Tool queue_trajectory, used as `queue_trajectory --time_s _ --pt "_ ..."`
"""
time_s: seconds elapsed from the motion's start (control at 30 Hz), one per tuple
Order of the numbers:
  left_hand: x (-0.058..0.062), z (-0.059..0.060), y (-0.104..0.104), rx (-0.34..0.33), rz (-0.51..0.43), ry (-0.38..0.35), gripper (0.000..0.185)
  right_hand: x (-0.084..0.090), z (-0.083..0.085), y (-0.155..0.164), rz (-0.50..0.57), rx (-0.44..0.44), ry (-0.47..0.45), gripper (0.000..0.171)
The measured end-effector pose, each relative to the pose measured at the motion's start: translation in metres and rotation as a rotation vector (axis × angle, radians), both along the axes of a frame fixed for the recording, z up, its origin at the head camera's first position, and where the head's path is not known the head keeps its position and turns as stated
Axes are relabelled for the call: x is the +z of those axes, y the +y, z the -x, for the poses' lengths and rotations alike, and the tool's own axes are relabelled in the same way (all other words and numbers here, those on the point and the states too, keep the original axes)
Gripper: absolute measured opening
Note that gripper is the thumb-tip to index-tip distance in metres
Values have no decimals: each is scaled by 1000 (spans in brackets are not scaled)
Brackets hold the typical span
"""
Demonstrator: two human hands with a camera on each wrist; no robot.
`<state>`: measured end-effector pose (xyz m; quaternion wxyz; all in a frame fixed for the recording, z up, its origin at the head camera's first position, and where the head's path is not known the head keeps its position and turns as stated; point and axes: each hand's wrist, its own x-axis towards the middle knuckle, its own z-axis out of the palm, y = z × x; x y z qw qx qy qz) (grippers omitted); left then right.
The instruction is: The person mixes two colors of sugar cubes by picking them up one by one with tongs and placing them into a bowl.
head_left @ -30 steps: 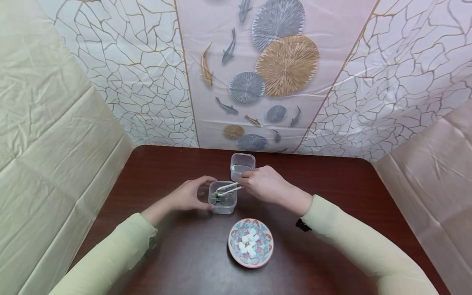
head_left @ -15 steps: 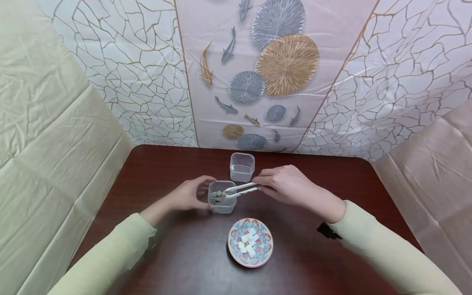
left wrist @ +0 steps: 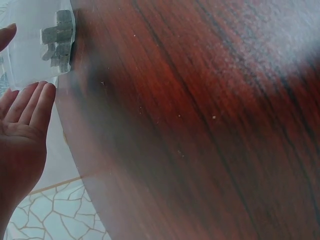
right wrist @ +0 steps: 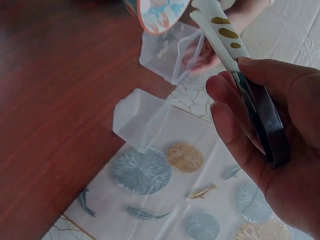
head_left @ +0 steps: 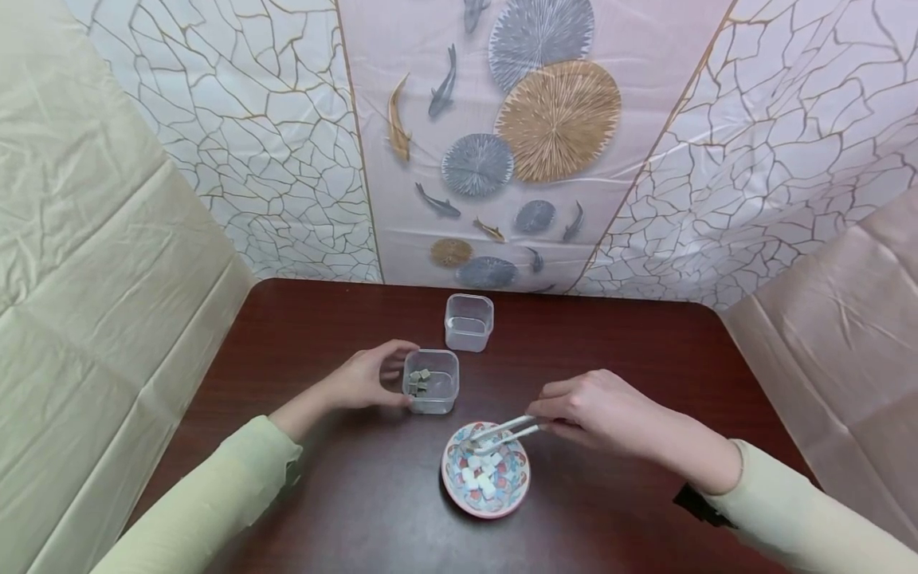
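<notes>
My left hand point(head_left: 367, 378) holds a clear plastic container point(head_left: 443, 405) at its left side, thumb at the near corner and fingers at the far one. Several grey-green cubes point(left wrist: 59, 36) lie in it, bunched to one side. White-tipped tongs point(right wrist: 220, 35) with a dark handle end are gripped in my right hand point(head_left: 598, 410). Their tips are over the far left part of a patterned plate point(head_left: 453, 488), where a small brownish-grey piece point(head_left: 469, 446) shows at the tips. Several white cubes point(head_left: 488, 485) lie on the plate.
A second clear container point(head_left: 468, 339) stands behind the first, towards the back edge of the dark red wooden table point(head_left: 344, 494). Patterned cloth point(head_left: 545, 223) hangs behind the table, and pale cloth walls point(head_left: 107, 263) flank it.
My right hand has moved right and nearer, carrying the tongs out of the front container and over the plate. The left hand stays on the container.
</notes>
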<state>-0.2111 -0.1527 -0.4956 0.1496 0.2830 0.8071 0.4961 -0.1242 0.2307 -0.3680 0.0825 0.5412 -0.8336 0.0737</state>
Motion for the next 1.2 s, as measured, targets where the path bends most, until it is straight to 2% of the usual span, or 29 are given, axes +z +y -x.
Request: queue_trajectory --time_s 0.2,0.6,1.0,1.2 --pt "-4 2 -1 4 23 -10 83 -5 -9 4 -27 6 -34 29" --pt "-3 2 0 8 35 -15 83 -11 -8 -1 -46 1 -71 29" --pt "-4 3 0 2 28 -19 83 -23 -3 -8 -56 -30 -105 27" --pt "-3 2 0 -3 22 -9 83 -20 9 -7 8 -61 -119 29"
